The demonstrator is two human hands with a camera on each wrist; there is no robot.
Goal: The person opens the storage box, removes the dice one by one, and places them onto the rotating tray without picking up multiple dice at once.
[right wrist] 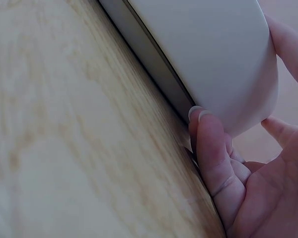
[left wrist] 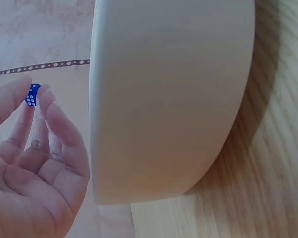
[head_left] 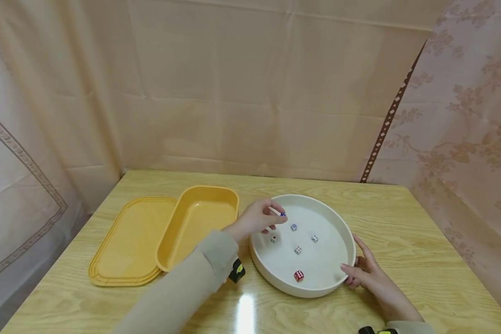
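Between thumb and fingertips, my left hand (head_left: 255,218) pinches a blue die (head_left: 283,215) with white pips, held over the left side of a round white tray (head_left: 331,255). The left wrist view shows that blue die (left wrist: 33,94) clearly, beside the tray's outer wall (left wrist: 169,109). My right hand (head_left: 371,273) grips the tray's right edge, thumb at the rim; in the right wrist view its curled fingers (right wrist: 216,153) reach the tray's lower edge. Inside the tray lie several small white dice, one of them (head_left: 298,250) near the middle, and a larger red die (head_left: 298,276) near the front.
Left of the tray stands a yellow rectangular box (head_left: 217,208), overlapping its flat yellow lid (head_left: 129,241). All rest on a wood-grain table (head_left: 426,241). Beige and floral cloths (head_left: 250,93) hang behind and at the sides.
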